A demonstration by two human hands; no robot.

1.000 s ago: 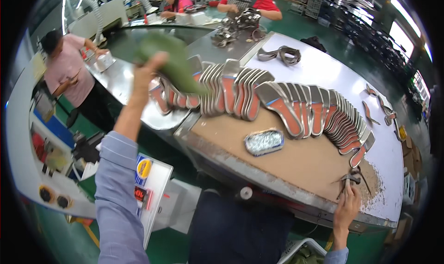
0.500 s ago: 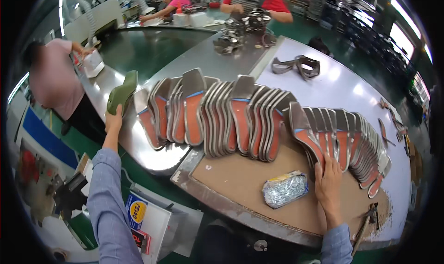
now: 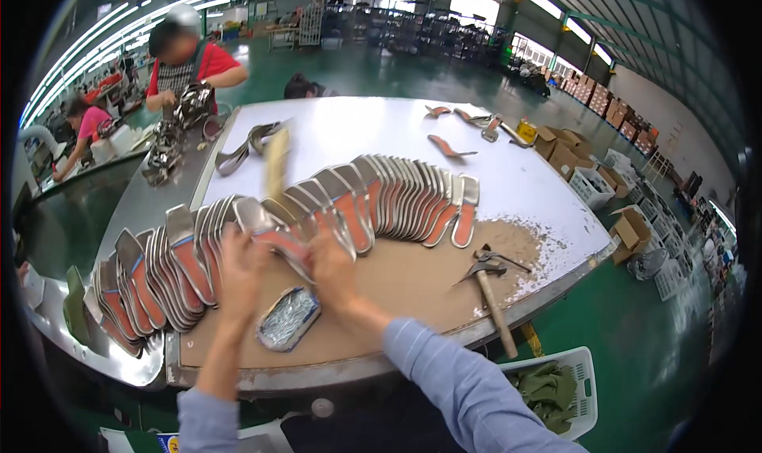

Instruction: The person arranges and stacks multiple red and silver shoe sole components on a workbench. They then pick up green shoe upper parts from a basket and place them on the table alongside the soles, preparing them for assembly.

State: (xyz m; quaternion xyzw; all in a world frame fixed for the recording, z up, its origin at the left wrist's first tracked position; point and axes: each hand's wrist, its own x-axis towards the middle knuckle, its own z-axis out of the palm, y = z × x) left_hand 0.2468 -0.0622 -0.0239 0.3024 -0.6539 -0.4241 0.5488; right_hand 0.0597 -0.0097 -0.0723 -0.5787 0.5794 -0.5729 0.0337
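Observation:
A long curved row of shoe insoles, silvery with orange-red faces, stands on edge across the table. One insole is tilted out of the row near its middle. My right hand is closed on the lower end of that insole. My left hand is by its other end, its fingers smeared by motion. Just below lies a clear packet of small metal nails. At the row's left end rests a green shoe piece. A blurred yellowish strip rises behind the row; its kind is unclear.
A wooden-handled hammer and dark pincers lie on the brown board at right. A white basket of green pieces stands below the table edge. Loose straps lie behind the row. A person in red works at far left.
The view has swung right. My left hand has left the green piece and come to the middle of the row. My right hand now has an insole tilted out of the row.

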